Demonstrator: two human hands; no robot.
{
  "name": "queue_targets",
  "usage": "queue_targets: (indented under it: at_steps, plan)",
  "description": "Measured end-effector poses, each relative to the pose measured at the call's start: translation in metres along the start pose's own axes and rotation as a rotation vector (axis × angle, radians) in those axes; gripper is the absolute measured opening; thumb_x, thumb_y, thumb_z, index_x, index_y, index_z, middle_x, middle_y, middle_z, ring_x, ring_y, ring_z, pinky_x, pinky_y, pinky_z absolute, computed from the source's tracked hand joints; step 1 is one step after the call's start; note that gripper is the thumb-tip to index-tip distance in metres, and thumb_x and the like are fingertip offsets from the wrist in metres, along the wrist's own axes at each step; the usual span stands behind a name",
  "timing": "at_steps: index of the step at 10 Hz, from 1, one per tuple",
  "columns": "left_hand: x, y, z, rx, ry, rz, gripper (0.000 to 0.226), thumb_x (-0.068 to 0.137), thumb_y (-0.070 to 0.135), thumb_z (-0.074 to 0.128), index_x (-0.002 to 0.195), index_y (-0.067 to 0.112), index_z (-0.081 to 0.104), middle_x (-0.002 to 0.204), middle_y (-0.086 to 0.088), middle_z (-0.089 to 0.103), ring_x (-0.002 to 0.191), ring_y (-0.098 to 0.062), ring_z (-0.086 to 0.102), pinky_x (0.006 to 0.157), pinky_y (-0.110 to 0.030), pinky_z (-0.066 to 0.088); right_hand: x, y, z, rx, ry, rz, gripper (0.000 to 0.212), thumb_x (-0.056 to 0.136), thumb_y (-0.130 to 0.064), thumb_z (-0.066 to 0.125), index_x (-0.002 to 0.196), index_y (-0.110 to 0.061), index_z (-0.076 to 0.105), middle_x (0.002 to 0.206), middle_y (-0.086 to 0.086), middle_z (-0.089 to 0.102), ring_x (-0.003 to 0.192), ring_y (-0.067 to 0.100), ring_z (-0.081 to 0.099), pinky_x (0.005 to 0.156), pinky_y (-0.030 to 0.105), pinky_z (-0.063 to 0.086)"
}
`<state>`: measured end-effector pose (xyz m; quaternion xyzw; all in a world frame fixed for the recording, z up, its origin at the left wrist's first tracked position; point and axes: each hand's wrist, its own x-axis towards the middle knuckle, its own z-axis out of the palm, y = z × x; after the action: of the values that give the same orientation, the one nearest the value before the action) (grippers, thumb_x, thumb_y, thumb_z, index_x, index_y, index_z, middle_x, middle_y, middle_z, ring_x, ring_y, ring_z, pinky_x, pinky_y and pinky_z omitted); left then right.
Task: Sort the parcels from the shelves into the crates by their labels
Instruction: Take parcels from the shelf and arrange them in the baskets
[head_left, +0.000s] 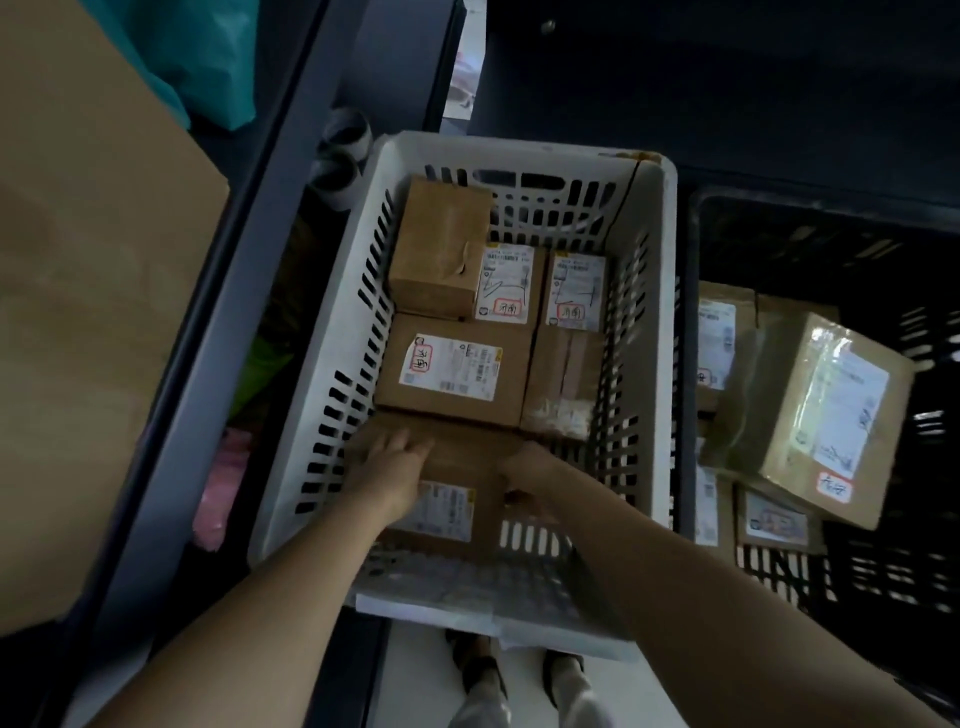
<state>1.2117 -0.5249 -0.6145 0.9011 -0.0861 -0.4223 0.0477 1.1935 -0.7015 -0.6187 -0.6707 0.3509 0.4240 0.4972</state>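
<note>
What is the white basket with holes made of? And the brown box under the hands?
White slotted crate: seemingly moulded plastic, matte; even slots and a cut handle hole. Brown box nearest the person: probably cardboard, dull, with a white paper label.

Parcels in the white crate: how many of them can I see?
6. Back-left parcel; back-middle parcel; back-right parcel; middle-left parcel; middle-right parcel; nearest parcel, touched by the left hand and right hand. More may be hidden underneath.

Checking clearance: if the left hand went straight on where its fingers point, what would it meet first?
Likely the labelled parcel lying just beyond the left hand in the white crate; depth unclear.
</note>
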Motion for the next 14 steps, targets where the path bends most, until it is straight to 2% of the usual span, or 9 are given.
queue_targets:
  at_steps: [1, 2, 4, 5, 7, 8, 10, 12, 14]
  plan:
    - [-0.002, -0.003, -0.003, 0.029, 0.11, 0.021, 0.058, 0.097, 0.014, 0.043, 0.149, 0.031, 0.022, 0.158, -0.004, 0.01, 0.144, -0.029, 0.01, 0.115, -0.045, 0.022, 0.017, -0.004, 0.011, -0.05, 0.071, -0.043, 0.036, 0.098, -0.013, 0.048, 0.13, 0.002, 0.051, 0.129, 0.023, 0.056, 0.113, 0.035, 0.059, 0.096, 0.045, 0.05]
    - [-0.003, -0.006, -0.002, 0.176, 0.21, 0.102, 0.051, 0.098, 0.023, 0.041, 0.146, 0.032, 0.029, 0.149, -0.003, 0.032, 0.137, -0.027, 0.026, 0.109, -0.044, 0.03, 0.017, -0.001, 0.01, -0.064, 0.017, -0.119, 0.041, 0.096, -0.027, 0.058, 0.13, -0.005, 0.052, 0.128, 0.016, 0.058, 0.117, 0.034, 0.057, 0.1, 0.046, 0.047]
    - [0.022, 0.007, 0.001, 0.147, 0.24, 0.041, 0.033, 0.098, 0.021, 0.039, 0.128, 0.026, 0.052, 0.128, -0.002, 0.051, 0.117, -0.026, 0.045, 0.097, -0.04, 0.038, 0.035, 0.009, 0.008, -0.276, 0.158, -0.019, 0.046, 0.097, -0.046, 0.049, 0.114, -0.004, 0.06, 0.111, 0.017, 0.066, 0.098, 0.032, 0.065, 0.089, 0.047, 0.054]
    - [0.032, 0.013, 0.005, 0.108, 0.195, 0.041, 0.029, 0.098, 0.02, 0.04, 0.123, 0.018, 0.053, 0.122, -0.006, 0.049, 0.114, -0.026, 0.045, 0.089, -0.039, 0.042, 0.043, 0.017, 0.005, -0.245, 0.141, 0.005, 0.038, 0.099, -0.036, 0.049, 0.116, -0.004, 0.059, 0.11, 0.018, 0.067, 0.098, 0.032, 0.067, 0.088, 0.048, 0.055]
    - [0.018, 0.001, 0.01, 0.227, 0.306, 0.093, 0.06, 0.092, 0.017, 0.049, 0.147, 0.026, 0.024, 0.144, -0.006, 0.033, 0.132, -0.026, 0.031, 0.104, -0.041, 0.029, 0.04, 0.017, 0.013, -0.248, 0.125, -0.098, 0.036, 0.095, -0.027, 0.057, 0.127, -0.011, 0.051, 0.119, 0.01, 0.059, 0.103, 0.026, 0.059, 0.079, 0.035, 0.055]
    - [0.008, 0.009, -0.002, 0.247, 0.329, 0.178, 0.049, 0.093, 0.017, 0.047, 0.141, 0.025, 0.037, 0.138, -0.002, 0.041, 0.128, -0.023, 0.036, 0.1, -0.037, 0.032, 0.027, 0.008, 0.01, -0.441, 0.246, -0.211, 0.023, 0.095, -0.025, 0.05, 0.114, -0.014, 0.059, 0.114, 0.009, 0.062, 0.1, 0.029, 0.061, 0.086, 0.044, 0.055]
    - [-0.013, 0.062, -0.046, 0.223, 0.385, 0.287, 0.037, 0.095, 0.021, 0.046, 0.132, 0.02, 0.048, 0.129, -0.001, 0.05, 0.121, -0.023, 0.044, 0.095, -0.036, 0.035, -0.038, -0.014, -0.029, -0.865, 0.45, -0.547, 0.024, 0.096, -0.017, 0.046, 0.113, -0.007, 0.06, 0.111, 0.012, 0.059, 0.103, 0.031, 0.057, 0.071, 0.032, 0.043]
    - [-0.036, 0.127, -0.086, 0.263, 0.497, 0.363, 0.027, 0.096, 0.024, 0.041, 0.12, 0.02, 0.054, 0.116, -0.001, 0.056, 0.114, -0.023, 0.048, 0.09, -0.035, 0.036, -0.095, -0.016, -0.1, -0.913, 0.79, -0.86, 0.012, 0.08, -0.016, 0.068, 0.087, -0.007, 0.068, 0.088, 0.011, 0.065, 0.085, 0.036, 0.062, 0.063, 0.038, 0.049]
    - [-0.043, 0.232, -0.107, 0.162, 0.561, 0.522, 0.026, 0.097, 0.021, 0.042, 0.12, 0.021, 0.054, 0.117, 0.001, 0.056, 0.114, -0.022, 0.05, 0.09, -0.036, 0.043, -0.112, 0.028, -0.214, -0.802, 0.832, -0.662, 0.035, 0.095, -0.029, 0.048, 0.126, -0.014, 0.057, 0.121, 0.011, 0.057, 0.114, 0.036, 0.05, 0.09, 0.042, 0.042]
